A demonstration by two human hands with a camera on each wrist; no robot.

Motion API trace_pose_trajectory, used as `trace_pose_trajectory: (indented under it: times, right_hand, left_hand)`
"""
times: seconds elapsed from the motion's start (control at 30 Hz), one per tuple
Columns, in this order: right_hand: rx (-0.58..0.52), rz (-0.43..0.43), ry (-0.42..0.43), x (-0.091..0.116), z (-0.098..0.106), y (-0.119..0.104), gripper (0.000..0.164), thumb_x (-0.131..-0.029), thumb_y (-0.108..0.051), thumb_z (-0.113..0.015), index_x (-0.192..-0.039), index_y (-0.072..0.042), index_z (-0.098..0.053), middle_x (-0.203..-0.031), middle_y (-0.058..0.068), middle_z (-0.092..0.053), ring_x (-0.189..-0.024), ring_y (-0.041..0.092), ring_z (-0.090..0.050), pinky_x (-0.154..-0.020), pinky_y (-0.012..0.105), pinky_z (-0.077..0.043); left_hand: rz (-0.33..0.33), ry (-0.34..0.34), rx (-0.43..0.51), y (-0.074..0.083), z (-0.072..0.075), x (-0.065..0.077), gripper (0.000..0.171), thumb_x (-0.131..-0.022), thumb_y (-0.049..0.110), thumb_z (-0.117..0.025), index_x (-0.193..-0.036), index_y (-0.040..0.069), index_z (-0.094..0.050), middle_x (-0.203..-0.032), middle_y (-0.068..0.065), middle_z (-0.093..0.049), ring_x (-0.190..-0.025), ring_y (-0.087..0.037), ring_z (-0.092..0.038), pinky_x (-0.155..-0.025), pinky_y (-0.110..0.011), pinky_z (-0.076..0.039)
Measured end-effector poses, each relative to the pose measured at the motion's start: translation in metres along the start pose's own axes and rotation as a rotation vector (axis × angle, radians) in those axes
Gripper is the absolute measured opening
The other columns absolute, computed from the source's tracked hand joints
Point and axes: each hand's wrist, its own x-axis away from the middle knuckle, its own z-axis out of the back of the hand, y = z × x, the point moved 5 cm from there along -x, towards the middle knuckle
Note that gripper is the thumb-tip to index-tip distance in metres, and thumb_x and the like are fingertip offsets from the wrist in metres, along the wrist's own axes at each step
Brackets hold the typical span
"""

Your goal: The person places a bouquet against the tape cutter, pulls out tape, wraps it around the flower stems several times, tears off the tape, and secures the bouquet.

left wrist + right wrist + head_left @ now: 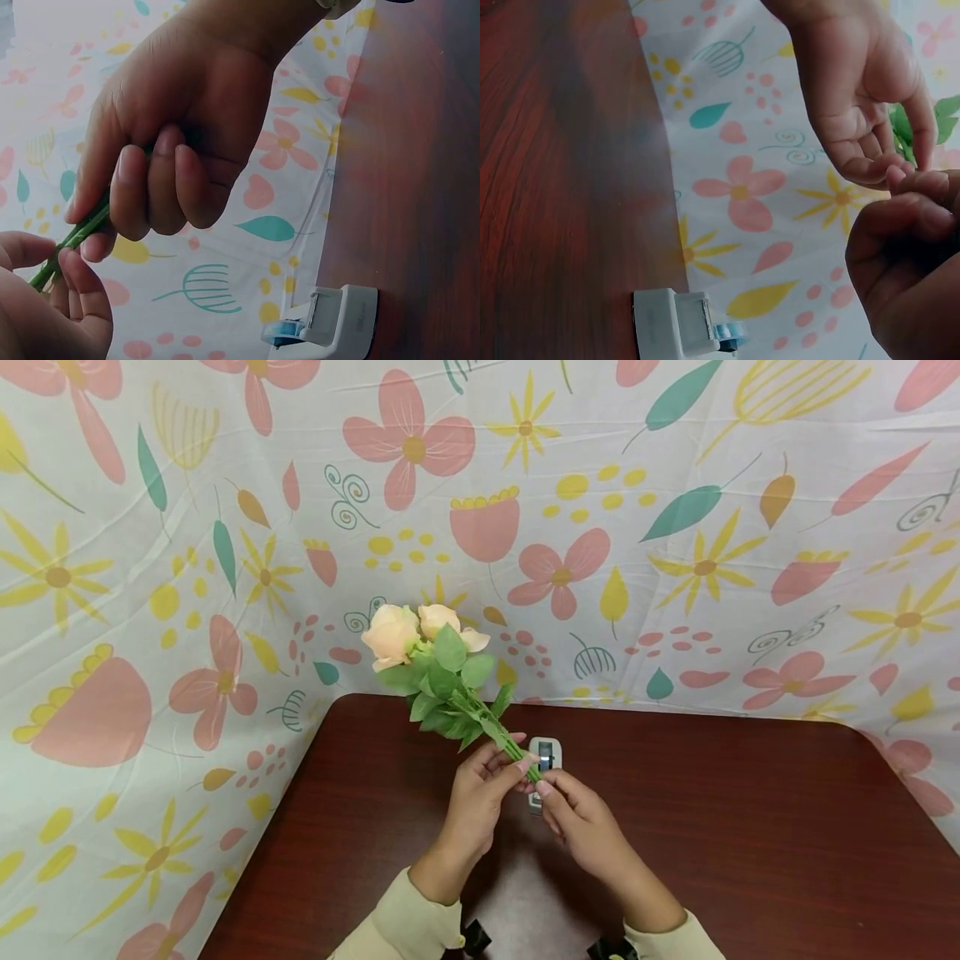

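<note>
Two peach roses (393,635) with green leaves lean up and to the left above the table. My left hand (476,797) grips their bundled green stems (512,749) between thumb and fingers. At the lower end of the stems, my right hand (588,827) pinches them with thumb and forefinger. The left wrist view shows the stems (88,225) running from one hand to the other. Behind the hands stands a white tape dispenser (546,752) with a blue-tinted roll, partly covered by the fingers. Some leaves (946,116) show past the hands in the right wrist view.
The dark red-brown wooden table (735,827) lies under both hands, with a glossy pale reflection near its front. A white cloth (637,635) printed with flowers and leaves hangs behind the table and along its left side.
</note>
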Motion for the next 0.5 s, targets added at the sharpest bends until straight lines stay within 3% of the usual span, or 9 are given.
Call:
trace_pose_trajectory:
  times: [0.3, 0.5]
  right_hand:
    - [0.275, 0.036, 0.173, 0.0015, 0.0025, 0.0005, 0.015, -0.106, -0.023, -0.054, -0.112, -0.019, -0.067, -0.063, -0.009, -0.046, -0.053, 0.001, -0.042, -0.049, 0.025, -0.04]
    - [0.407, 0.103, 0.239, 0.0021, 0.003, -0.0014, 0.017, -0.104, -0.02, -0.058, -0.117, -0.026, -0.068, -0.083, -0.011, -0.064, -0.069, 0.003, -0.053, -0.064, 0.025, -0.046]
  left_hand:
    - [0.001, 0.012, 0.003, 0.0006, -0.002, 0.0003, 0.037, -0.096, 0.004, -0.064, -0.132, 0.001, -0.058, -0.103, 0.0, -0.073, -0.078, -0.01, -0.065, -0.07, -0.027, -0.05]
    - [-0.015, 0.021, -0.002, 0.001, -0.0021, 0.0007, 0.036, -0.096, 0.004, -0.064, -0.131, -0.001, -0.058, -0.098, 0.001, -0.068, -0.076, -0.008, -0.064, -0.069, -0.026, -0.051]
